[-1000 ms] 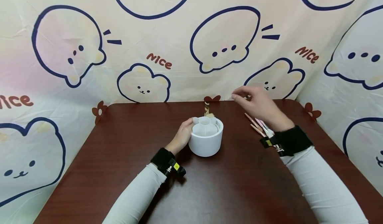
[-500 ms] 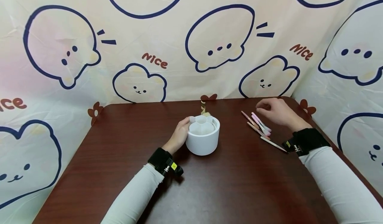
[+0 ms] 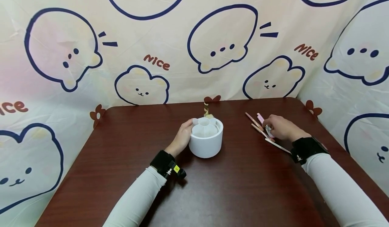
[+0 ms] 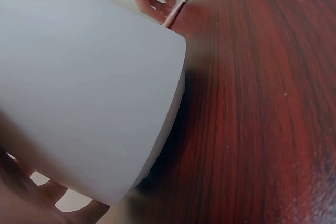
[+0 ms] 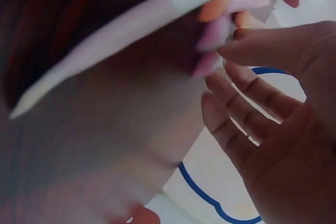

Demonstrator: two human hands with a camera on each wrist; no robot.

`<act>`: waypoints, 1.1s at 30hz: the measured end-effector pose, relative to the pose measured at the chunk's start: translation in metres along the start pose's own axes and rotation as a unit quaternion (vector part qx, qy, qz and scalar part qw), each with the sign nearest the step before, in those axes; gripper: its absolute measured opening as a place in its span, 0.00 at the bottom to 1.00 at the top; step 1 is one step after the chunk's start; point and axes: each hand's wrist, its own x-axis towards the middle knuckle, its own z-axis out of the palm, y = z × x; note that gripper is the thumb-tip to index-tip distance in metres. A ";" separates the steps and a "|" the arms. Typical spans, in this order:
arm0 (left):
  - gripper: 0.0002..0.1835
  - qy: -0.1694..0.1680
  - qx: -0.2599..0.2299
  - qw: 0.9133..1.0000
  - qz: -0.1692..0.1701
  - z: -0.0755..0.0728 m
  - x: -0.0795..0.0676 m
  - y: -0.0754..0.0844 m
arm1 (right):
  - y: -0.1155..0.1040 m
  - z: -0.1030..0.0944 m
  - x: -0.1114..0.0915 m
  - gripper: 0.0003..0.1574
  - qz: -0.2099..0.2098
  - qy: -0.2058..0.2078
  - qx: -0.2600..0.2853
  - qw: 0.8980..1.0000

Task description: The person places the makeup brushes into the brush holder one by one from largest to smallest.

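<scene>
A round white desk organizer (image 3: pixel 205 147) with several compartments stands on the brown table (image 3: pixel 136 186). My left hand (image 3: pixel 182 136) grips its left side; in the left wrist view the fingers (image 4: pixel 73 208) wrap under its near edge. At the right, my right hand (image 3: pixel 282 127) reaches down among slim pink and white sticks. Its thumb and index finger pinch one of the pink makeup brushes (image 5: pixel 210 40), partly hidden by the hand. A white pencil-like stick (image 3: pixel 277 145) lies beside it, and a pinkish-brown stick (image 3: pixel 256 132) is to the left.
Behind the organizer stands a gold twisted object (image 3: pixel 206 109), its lower part hidden. A cream cloth (image 3: pixel 170 45) with blue bear outlines hangs along the back and sides of the table. Black camera straps (image 3: pixel 307 149) circle both wrists.
The right hand has moved right from near the back edge, then down onto the pink brushes. The left hand keeps its hold on the organizer. The head view has shifted slightly.
</scene>
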 end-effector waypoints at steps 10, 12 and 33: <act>0.20 0.008 -0.001 1.000 0.003 -0.002 0.000 0.000 | 0.004 -0.007 -0.009 0.07 0.012 -0.049 -0.028 0.998; 0.20 0.010 -0.004 1.000 0.001 -0.002 -0.001 -0.001 | 0.003 -0.008 -0.013 0.04 0.015 -0.051 -0.036 0.998; 0.21 0.006 0.009 1.000 -0.001 -0.001 -0.001 0.000 | -0.103 -0.069 -0.033 0.02 -0.133 0.288 0.038 0.948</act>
